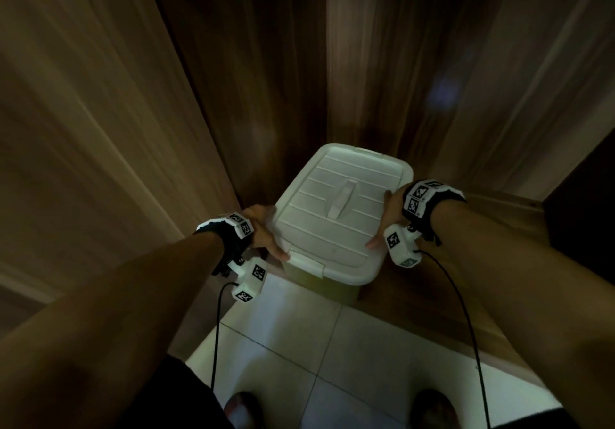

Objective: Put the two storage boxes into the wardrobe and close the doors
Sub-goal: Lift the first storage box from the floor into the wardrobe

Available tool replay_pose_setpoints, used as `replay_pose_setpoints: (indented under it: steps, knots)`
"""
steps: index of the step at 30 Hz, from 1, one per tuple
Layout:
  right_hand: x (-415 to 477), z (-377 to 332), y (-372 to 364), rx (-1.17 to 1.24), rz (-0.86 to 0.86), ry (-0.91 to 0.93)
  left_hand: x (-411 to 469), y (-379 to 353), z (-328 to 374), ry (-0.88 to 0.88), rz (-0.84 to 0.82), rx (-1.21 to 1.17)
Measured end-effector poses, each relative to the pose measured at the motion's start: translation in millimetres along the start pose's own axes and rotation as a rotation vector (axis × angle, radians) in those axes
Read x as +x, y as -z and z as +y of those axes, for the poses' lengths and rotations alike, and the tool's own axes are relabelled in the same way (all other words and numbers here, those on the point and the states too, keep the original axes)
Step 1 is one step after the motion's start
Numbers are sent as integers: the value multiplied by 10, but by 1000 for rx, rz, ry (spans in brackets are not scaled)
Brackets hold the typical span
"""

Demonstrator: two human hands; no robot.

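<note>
A storage box (336, 225) with a white ribbed lid, a centre handle and a front latch hangs in front of me, partly past the wardrobe's threshold. My left hand (264, 234) grips its left lid edge and my right hand (387, 217) grips its right edge. The greenish body shows only under the near corner. The wardrobe (299, 62) stands open ahead, with a dark wood interior. Its left door (83, 129) is swung out toward me; its right door (532, 95) is open too. A second storage box is not in view.
White floor tiles (316, 355) lie under the box and my feet (432, 408). The wardrobe's wooden base ledge (449, 322) runs across to the right. A dark panel (585, 212) stands at the far right. Black cables hang from both wrist trackers.
</note>
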State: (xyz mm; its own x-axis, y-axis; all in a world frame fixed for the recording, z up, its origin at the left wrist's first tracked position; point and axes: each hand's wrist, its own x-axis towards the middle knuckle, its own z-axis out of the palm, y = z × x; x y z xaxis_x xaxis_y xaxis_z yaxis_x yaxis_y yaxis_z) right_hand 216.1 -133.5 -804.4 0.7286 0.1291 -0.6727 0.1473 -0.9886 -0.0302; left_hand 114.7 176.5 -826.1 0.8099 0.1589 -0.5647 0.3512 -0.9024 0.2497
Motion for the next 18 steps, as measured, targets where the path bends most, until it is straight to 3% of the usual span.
replay_pose_setpoints:
  steps: [2, 5, 7, 11, 18]
  knots:
    - [47, -17, -96, 64, -31, 18, -24, -3, 38, -20, 36, 19]
    - [120, -106, -208, -103, 35, 22, -22, -12, 85, -20, 119, 8]
    - [174, -119, -273, -127, -18, 55, -14, -13, 83, 19, 161, -37]
    - [241, -23, -347, 30, -27, 108, 16, 28, 58, 73, 192, -101]
    - [373, 112, -451, 483, 191, 348, 150, 60, 155, 133, 319, -225]
